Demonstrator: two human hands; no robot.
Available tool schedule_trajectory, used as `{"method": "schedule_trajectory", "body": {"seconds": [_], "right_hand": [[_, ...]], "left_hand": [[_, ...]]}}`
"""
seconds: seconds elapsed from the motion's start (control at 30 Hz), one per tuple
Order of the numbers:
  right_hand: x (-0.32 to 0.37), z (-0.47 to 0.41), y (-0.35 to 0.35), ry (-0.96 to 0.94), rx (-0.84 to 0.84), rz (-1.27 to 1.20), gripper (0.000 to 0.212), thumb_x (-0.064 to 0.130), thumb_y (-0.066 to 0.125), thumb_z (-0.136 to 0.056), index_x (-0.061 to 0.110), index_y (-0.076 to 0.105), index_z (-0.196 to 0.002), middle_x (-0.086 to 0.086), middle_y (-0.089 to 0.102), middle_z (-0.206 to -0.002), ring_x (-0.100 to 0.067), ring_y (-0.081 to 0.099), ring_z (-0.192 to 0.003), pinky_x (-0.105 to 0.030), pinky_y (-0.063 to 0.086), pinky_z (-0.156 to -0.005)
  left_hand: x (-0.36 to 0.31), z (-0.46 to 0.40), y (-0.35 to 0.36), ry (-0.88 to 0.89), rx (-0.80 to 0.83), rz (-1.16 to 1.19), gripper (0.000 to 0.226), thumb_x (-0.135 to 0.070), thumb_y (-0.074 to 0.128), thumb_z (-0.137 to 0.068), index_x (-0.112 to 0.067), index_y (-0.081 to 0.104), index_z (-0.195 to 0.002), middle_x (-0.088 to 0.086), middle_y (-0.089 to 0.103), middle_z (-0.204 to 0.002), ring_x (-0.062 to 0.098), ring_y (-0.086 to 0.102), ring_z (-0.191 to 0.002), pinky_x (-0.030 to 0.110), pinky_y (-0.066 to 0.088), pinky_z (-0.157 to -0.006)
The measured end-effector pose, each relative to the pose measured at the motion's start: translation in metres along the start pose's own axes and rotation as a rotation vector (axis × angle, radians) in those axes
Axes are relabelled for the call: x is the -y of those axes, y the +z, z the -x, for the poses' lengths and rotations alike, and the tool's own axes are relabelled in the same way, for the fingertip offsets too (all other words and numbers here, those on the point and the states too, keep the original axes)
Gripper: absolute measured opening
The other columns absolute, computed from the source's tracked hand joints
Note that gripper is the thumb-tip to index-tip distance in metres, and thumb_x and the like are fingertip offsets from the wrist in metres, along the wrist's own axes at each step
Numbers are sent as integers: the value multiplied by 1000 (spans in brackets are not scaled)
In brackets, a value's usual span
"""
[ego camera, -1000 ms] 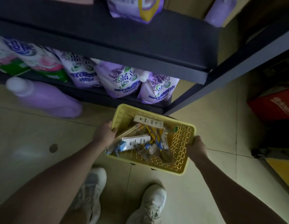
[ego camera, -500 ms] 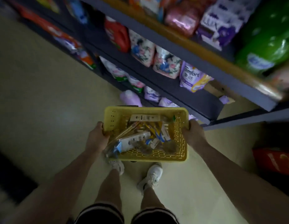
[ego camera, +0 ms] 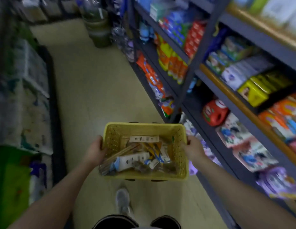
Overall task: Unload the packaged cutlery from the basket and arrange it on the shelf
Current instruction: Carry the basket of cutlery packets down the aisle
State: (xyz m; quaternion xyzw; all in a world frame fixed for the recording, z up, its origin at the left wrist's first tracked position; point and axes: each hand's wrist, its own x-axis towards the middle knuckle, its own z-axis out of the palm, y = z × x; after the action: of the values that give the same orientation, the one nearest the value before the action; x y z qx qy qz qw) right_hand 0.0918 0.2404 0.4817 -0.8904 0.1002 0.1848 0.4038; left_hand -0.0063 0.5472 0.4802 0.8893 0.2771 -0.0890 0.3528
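A yellow perforated plastic basket point(ego camera: 140, 129) is carried in front of me at waist height over the aisle floor. My left hand point(ego camera: 95, 150) grips its left rim and my right hand point(ego camera: 192, 148) grips its right rim. Inside lie several packs of cutlery point(ego camera: 135, 160): white card-backed packs, wooden chopsticks and blue-and-yellow wrapped pieces, piled loosely. The view is blurred by motion.
Dark metal shelving point(ego camera: 208, 76) runs along the right, stocked with detergent pouches, boxes and a red jug point(ego camera: 215, 112). On the left stand stacked goods point(ego camera: 31, 96) and a green pack point(ego camera: 10, 177). A beige aisle floor point(ego camera: 94, 90) stretches ahead to buckets point(ego camera: 98, 28) at the far end.
The basket has been lifted from near the floor by the bottom shelf. My view has swung up and left along the aisle. Both hands keep their grip on the rims.
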Motion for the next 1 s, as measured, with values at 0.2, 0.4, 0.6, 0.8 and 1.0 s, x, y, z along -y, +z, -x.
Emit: {"method": "schedule_trajectory", "body": {"seconds": [0.2,0.4,0.6,0.8,1.0], "right_hand": [[145,-77,62,-232,116,145,13,4,53,-87,9,50,-75,-6,52,-69,-22,50,-65,-27,36,-53],[245,-190,112,-310,146,227,7,7,56,-85,3,58,-90,-14,62,-82,-29,60,-76,-37,47,-63],[347,-338,162,-304,207,227,11,8,58,-81,2,60,-90,-16,65,-85,-30,62,-80,-38,48,-66],[505,-461,196,-349,249,232,26,7,56,-82,24,46,-65,6,52,-66,-16,52,-65,-26,35,-51],[638,-577,258,-405,267,256,6,11,58,-82,8,61,-87,-3,62,-78,-16,57,-70,-27,43,-56]], "left_hand": [[41,-111,-93,-55,-17,-3,23,-12,52,-89,-3,50,-109,15,62,-98,32,59,-86,29,39,-68],[47,-237,-148,-79,-52,-19,28,-15,51,-89,-2,53,-115,20,64,-107,34,61,-96,31,44,-74],[23,-394,-207,-125,-67,-52,30,-15,52,-89,-4,51,-117,19,64,-108,32,60,-95,31,44,-73],[-12,-545,-299,-195,-146,-37,36,-14,50,-91,-6,46,-125,20,63,-110,33,60,-96,31,42,-72],[-9,-689,-378,-209,-210,45,40,-14,50,-91,-9,43,-130,18,63,-114,33,60,-101,39,48,-84]]}}
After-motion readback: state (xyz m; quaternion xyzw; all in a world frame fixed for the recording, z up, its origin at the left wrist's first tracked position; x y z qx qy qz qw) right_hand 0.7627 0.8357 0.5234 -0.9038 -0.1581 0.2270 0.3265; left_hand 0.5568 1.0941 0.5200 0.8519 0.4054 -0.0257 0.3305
